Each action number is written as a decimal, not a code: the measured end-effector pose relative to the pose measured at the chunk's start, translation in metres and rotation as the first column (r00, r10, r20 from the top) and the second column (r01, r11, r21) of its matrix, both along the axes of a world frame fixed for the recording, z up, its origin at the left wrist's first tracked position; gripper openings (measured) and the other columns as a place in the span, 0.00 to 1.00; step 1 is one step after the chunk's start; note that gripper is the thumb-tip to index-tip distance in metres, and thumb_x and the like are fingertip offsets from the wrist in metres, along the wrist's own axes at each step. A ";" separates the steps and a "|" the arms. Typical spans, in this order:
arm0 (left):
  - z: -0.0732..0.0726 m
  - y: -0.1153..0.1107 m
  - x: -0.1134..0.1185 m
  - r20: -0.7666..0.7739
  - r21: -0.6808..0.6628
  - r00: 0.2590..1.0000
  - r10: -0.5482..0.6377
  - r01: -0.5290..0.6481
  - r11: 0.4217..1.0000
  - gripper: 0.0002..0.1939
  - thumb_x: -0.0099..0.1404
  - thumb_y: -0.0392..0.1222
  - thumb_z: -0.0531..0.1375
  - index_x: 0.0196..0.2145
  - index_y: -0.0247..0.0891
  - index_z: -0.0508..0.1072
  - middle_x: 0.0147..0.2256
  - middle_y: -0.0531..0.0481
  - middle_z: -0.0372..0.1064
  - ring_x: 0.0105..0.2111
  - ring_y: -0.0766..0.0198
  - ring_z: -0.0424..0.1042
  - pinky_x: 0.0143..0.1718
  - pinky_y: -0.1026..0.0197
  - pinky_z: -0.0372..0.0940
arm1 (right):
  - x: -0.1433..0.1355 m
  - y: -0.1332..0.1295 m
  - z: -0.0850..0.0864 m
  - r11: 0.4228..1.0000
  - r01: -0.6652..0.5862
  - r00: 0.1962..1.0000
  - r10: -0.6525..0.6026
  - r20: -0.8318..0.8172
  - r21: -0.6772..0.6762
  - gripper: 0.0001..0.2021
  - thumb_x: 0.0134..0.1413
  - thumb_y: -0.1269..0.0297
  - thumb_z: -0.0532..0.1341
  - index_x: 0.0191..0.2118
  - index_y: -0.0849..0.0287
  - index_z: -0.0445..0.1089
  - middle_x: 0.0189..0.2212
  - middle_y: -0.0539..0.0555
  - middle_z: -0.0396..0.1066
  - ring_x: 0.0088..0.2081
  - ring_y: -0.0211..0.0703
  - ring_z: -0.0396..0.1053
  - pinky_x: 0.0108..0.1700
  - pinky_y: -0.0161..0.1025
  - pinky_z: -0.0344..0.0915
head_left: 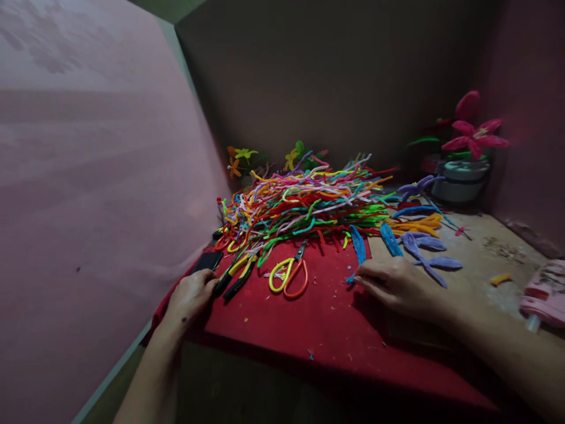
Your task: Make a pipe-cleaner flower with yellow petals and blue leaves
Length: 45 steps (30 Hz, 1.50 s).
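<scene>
My right hand (397, 285) pinches the lower end of a blue pipe-cleaner petal (358, 246) above the red cloth. A second blue petal (391, 240) lies just behind that hand, beside a purple pipe-cleaner piece with several petals (428, 250). At the table's left edge, my left hand (190, 299) has its fingers curled at the handle end of yellow-and-black pliers (238, 275); its fingertips are partly hidden. A dark flat object (206, 263) lies just beyond that hand. Between my hands rest scissors with one yellow and one red handle (291, 277).
A large heap of colourful pipe cleaners (309, 203) covers the back of the red-covered table (282, 324). A pink flower (475, 140) stands in a pale pot (461, 181) at back right. A pink glue gun-like object (545, 294) lies far right. Walls enclose the table.
</scene>
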<state>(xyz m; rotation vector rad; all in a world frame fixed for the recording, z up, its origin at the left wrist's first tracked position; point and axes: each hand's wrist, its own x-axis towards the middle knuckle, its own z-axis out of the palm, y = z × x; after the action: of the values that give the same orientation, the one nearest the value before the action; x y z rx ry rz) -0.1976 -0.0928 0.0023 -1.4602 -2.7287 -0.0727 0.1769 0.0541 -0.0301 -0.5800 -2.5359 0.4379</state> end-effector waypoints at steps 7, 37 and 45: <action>0.001 0.021 -0.006 -0.010 -0.040 1.000 -0.025 0.025 0.999 0.20 0.61 0.50 0.46 0.37 0.39 0.73 0.39 0.44 0.73 0.38 0.57 0.71 0.34 0.64 0.59 | 0.001 0.001 0.001 0.999 -0.004 1.000 0.006 0.030 -0.050 0.13 0.59 0.63 0.51 0.31 0.59 0.70 0.22 0.51 0.70 0.24 0.36 0.66 0.27 0.34 0.55; 0.053 0.048 0.055 0.862 0.490 0.277 -0.425 -0.237 0.839 0.10 0.48 0.39 0.65 0.27 0.32 0.70 0.23 0.51 0.68 0.15 0.75 0.60 0.11 0.72 0.52 | -0.001 0.000 0.005 0.978 0.093 0.983 -0.120 -0.139 -0.189 0.11 0.57 0.63 0.54 0.30 0.59 0.71 0.22 0.50 0.69 0.24 0.35 0.65 0.28 0.33 0.57; 0.033 0.109 0.169 0.809 0.524 -0.281 -0.516 -0.052 0.850 0.05 0.49 0.32 0.62 0.26 0.30 0.70 0.26 0.47 0.71 0.22 0.69 0.70 0.19 0.70 0.65 | -0.002 0.006 0.017 0.637 -0.212 0.892 -0.184 -0.413 -0.741 0.15 0.48 0.61 0.62 0.42 0.60 0.70 0.30 0.53 0.72 0.26 0.35 0.67 0.27 0.32 0.60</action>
<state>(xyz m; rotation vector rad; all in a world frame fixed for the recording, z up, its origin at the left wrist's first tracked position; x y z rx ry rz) -0.0284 0.0164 0.0352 -2.3135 -2.2861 -2.9598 0.1754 0.0604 -0.0132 -0.6436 -1.7932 1.5297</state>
